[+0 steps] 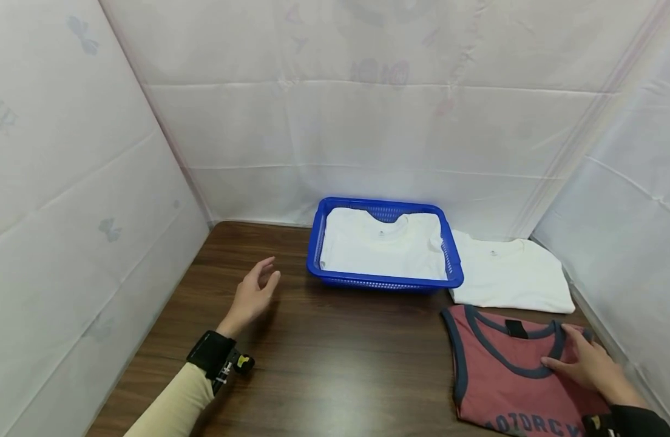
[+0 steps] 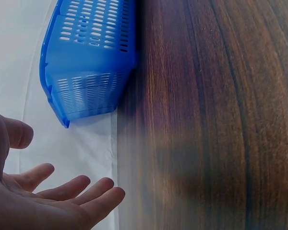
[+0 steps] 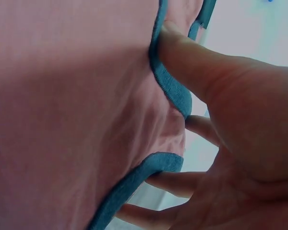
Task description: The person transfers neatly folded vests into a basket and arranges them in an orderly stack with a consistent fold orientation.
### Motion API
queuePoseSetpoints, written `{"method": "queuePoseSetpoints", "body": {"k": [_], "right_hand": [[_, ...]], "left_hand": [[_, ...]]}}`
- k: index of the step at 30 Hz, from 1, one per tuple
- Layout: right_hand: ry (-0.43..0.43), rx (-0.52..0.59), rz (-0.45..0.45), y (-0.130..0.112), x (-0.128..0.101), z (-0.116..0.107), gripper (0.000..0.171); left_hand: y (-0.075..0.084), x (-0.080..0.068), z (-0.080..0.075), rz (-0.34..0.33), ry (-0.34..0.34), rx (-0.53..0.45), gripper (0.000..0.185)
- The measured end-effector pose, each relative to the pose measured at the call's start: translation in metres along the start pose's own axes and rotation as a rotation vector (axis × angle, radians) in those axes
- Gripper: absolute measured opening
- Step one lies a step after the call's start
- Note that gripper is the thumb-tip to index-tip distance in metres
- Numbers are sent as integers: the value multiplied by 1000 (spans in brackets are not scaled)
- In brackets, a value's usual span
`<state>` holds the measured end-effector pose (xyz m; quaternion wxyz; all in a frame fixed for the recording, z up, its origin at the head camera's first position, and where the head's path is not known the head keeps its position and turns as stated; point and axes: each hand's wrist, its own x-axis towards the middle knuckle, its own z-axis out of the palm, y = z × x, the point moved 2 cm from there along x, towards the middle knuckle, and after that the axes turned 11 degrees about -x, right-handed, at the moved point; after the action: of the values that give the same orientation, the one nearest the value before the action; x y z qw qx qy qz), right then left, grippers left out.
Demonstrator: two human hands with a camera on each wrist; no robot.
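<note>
While the left hand [image 1: 253,296] hovers over the wooden table [image 1: 324,358] with relaxed, spread fingers holding nothing, the right hand [image 1: 588,363] rests on the red tank top [image 1: 499,382] at the table's near right, thumb on its blue neckline, just before the white shirt [image 1: 512,273] and blue basket [image 1: 384,281].

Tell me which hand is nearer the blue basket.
Left. The left hand hovers open over the table just left of the blue basket; the right hand rests on the red tank top, farther away.
</note>
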<state>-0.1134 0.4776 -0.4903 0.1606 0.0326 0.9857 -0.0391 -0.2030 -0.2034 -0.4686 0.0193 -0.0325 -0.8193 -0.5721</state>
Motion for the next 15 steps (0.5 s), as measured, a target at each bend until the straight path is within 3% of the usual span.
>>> {"method": "queuePoseSetpoints", "body": {"k": [15], "right_hand": [[-14, -36, 20, -6, -3, -1, 107]], "left_hand": [[-4, -4, 2, 8, 4, -8, 52]]}}
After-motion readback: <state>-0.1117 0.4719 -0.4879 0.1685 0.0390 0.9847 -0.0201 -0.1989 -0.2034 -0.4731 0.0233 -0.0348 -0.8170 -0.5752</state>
